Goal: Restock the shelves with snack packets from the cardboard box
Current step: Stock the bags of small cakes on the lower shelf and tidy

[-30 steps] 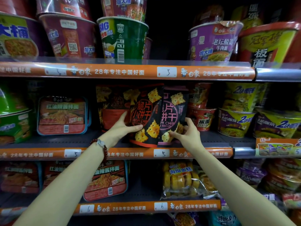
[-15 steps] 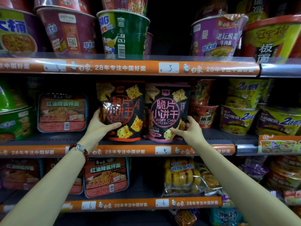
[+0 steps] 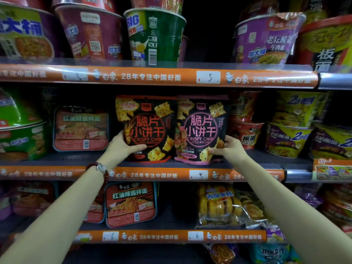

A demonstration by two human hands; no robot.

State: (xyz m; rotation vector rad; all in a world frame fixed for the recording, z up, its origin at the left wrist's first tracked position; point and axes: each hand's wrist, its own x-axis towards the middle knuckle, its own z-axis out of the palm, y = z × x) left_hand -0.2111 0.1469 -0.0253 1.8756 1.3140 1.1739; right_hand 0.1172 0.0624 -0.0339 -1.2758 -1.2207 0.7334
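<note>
Two black crispy-chip snack packets stand upright side by side on the middle shelf (image 3: pixel 257 159). The orange-trimmed packet (image 3: pixel 146 126) is on the left and my left hand (image 3: pixel 122 147) grips its lower left edge, thumb across the front. The pink-trimmed packet (image 3: pixel 202 128) is on the right and my right hand (image 3: pixel 228 149) pinches its lower right corner. Both packets face forward and touch each other. The cardboard box is not in view.
Flat red noodle trays (image 3: pixel 81 128) sit left of the packets, red noodle cups (image 3: pixel 245 126) and yellow-purple bowls (image 3: pixel 289 134) to the right. Large noodle tubs (image 3: pixel 156 37) fill the top shelf. Sponge cake bags (image 3: pixel 219 204) and another noodle tray (image 3: pixel 131 202) lie on the lower shelf.
The two packets were overlapping and angled a second ago; now they stand apart, side by side, facing forward. My left hand has shifted left with the orange packet.
</note>
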